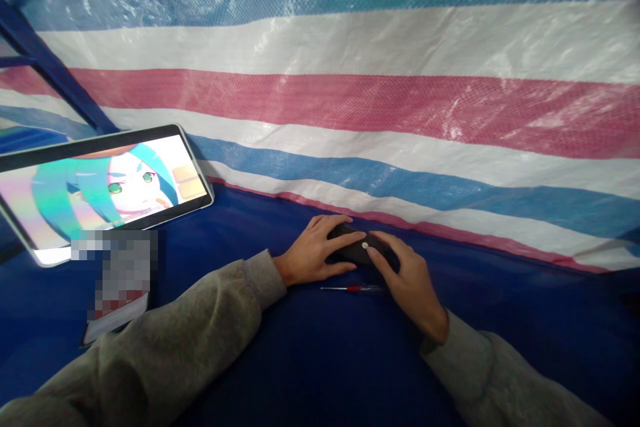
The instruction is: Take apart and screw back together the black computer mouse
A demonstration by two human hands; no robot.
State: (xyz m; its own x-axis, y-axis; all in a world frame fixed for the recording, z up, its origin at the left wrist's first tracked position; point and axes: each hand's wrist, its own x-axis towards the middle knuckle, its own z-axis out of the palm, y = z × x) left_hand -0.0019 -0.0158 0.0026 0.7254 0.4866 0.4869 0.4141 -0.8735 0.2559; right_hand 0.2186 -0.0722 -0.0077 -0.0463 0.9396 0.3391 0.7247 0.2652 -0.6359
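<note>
A small black device (356, 248) with a round white spot on top, shaped like a computer mouse, lies on the dark blue cloth (320, 360). My left hand (313, 250) cups its left side, fingers curled over the top. From the right, my right hand (407, 277) covers it, fingers pressed on its top. A thin screwdriver with a red handle (353, 289) lies on the cloth just in front of the device, touching neither hand. Both arms wear grey sleeves.
A tablet (100, 190) showing a cartoon picture leans at the left. Below it lies a flat blurred item (117, 280). A striped blue, white and red tarp (380, 107) rises behind the hands, with a blue bar (50, 70) at the far left.
</note>
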